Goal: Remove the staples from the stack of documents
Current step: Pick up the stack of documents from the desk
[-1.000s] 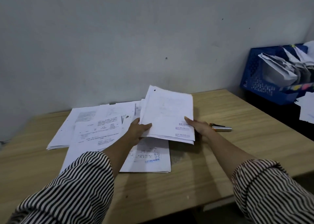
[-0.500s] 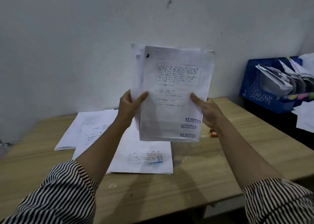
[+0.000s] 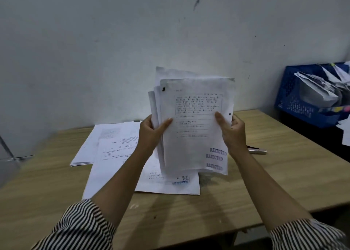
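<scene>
Stack is up in the air mid-frame, held upright facing the camera, with "REJECTED" stamped three times in blue at its lower right; the rest of the print is too blurry to read. Left hand pinches the left edge, thumb across the front page. Right hand pinches the right edge the same way, fingers curled behind. Another blue "REJECTED" shows on the papers lying on the desk just below.
</scene>
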